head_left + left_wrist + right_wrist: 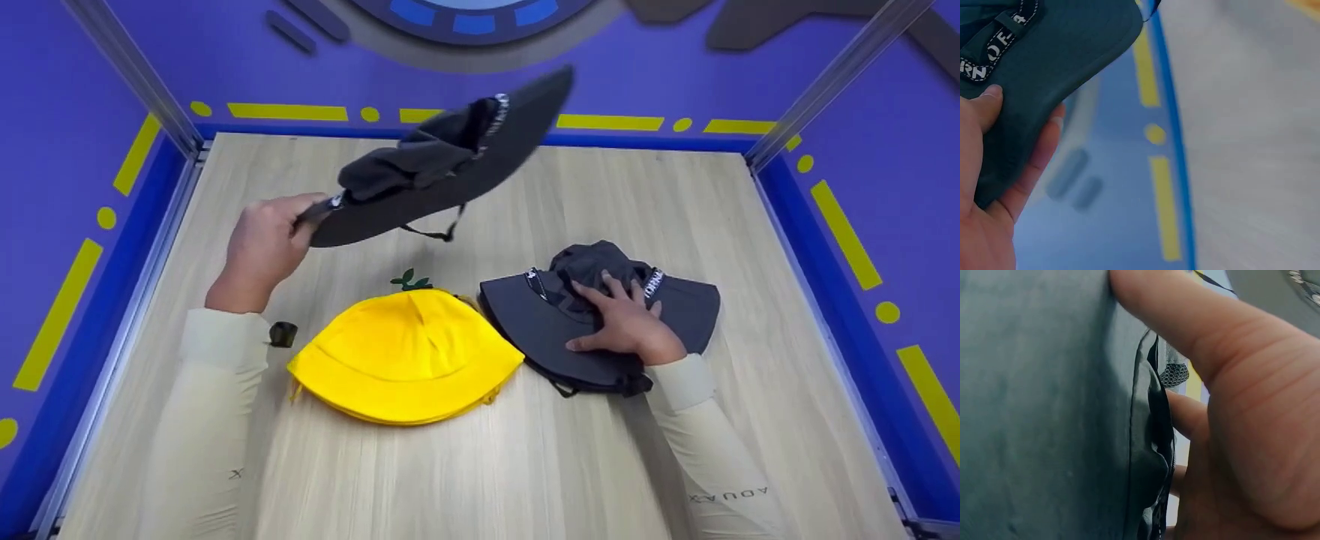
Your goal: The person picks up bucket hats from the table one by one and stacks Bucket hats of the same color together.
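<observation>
In the head view my left hand (270, 244) grips the brim of a dark grey sun hat (450, 176), raised above the table and tilted up to the right. Its chin cord dangles below. The left wrist view shows the thumb on one face of this brim (1084, 45) and fingers behind it. My right hand (626, 322) rests with spread fingers on a second dark grey hat (690, 307), lying on the table at right. Between my arms a yellow bucket hat (409, 352) lies with its brim toward me, a green leaf ornament (411, 280) at its top.
The wood-grain table (465, 480) is bounded by blue-purple panels (675, 75) at the back and sides, with metal posts (840, 82) at the back corners. A small dark object (283, 334) is beside my left cuff.
</observation>
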{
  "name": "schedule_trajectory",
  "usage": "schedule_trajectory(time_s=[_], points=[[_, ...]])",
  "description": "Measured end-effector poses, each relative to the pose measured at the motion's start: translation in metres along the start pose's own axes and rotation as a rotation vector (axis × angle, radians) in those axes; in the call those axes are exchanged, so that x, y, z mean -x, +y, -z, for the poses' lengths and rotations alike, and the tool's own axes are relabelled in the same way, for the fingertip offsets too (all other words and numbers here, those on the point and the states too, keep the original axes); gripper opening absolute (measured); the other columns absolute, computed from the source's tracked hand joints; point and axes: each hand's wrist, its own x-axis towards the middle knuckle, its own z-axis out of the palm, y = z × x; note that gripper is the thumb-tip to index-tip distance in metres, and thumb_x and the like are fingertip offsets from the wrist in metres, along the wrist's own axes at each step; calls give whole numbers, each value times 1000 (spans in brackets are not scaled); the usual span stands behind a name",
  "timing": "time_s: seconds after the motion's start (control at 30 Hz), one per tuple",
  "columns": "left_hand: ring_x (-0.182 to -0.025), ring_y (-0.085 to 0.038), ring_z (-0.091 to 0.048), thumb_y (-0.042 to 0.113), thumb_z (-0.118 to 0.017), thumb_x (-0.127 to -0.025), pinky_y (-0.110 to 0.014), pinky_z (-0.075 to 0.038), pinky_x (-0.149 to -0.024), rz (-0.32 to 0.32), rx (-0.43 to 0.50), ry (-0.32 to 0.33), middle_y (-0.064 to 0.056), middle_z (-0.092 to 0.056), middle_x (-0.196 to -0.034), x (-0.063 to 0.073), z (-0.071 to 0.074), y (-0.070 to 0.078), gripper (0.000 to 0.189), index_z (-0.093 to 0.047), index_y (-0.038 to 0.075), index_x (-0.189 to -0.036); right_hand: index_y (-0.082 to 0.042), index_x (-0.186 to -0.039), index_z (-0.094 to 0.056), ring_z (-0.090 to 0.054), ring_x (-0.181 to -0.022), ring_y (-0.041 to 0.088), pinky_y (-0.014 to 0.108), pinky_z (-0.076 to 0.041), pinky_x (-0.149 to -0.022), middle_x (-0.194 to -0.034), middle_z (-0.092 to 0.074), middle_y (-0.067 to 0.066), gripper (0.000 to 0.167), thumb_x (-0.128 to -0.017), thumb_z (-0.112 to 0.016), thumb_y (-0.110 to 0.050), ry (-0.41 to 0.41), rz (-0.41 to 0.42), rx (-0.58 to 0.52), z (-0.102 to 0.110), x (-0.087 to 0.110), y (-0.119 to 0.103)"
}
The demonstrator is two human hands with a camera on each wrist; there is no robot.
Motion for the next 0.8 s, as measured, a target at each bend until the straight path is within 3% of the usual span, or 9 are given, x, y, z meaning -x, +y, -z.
schedule_trajectory(time_s=[0.13,0.3,0.43,0.53,0.57,0.63,0.73,0.8], points=[[-85,-25,-76,17,-72,-96,-43,-61,-79,-113,66,33,-7,-80,-95,-9,5,25,13,-81,11,-102,-38,-162,-27,14,-151,60,89,5,-105,-173,4,16,105,-76,-81,-65,-2,12,-43,-2,2,1],[-81,-18,-77,20,-74,-94,-27,-60,-76,-222,108,32,-2,-81,-94,-15,5,43,15,-83,15,-105,-32,-163,-28,13,-153,57,86,6,-109,-173,5,16,105,-78,-77,-70,-14,17,-129,6,4,5],[-82,-15,-77,20,-73,-95,-11,-54,-81,-248,167,9,-1,-81,-96,-17,1,52,15,-83,17,-105,-23,-163,-30,9,-154,56,83,3,-112,-172,5,20,106,-79,-74,-72,20,21,-156,21,6,9],[-85,-13,-77,17,-74,-94,-8,-52,-84,-263,229,-7,0,-81,-97,-18,0,59,14,-83,16,-104,-22,-163,-29,9,-156,51,78,1,-118,-172,7,19,103,-82,-77,-64,96,52,-228,33,10,13],[-86,-13,-77,16,-74,-94,-9,-53,-84,-267,254,-11,0,-81,-97,-17,0,61,13,-83,16,-103,-22,-163,-29,9,-157,48,74,-1,-120,-173,8,17,99,-84,-78,-57,139,85,-294,37,12,14],[-88,-12,-77,13,-75,-93,-11,-54,-85,-273,298,-25,1,-81,-97,-17,1,65,13,-84,16,-102,-19,-163,-27,2,-160,37,61,-8,-127,-174,1,13,91,-90,-79,-35,234,182,-555,45,17,13],[-89,-12,-77,8,-76,-91,-14,-56,-85,-289,367,-48,0,-81,-96,-15,1,71,14,-84,14,-102,-16,-160,-30,-24,-157,19,37,-25,-127,-169,-26,6,82,-92,-73,-2,332,421,-1116,55,24,6],[-88,-12,-77,7,-76,-91,-16,-57,-85,-296,405,-66,-1,-81,-95,-15,0,74,14,-83,13,-102,-10,-154,-36,-48,-141,15,28,-39,-116,-153,-51,5,76,-89,-71,8,341,588,-1466,60,29,-2]])
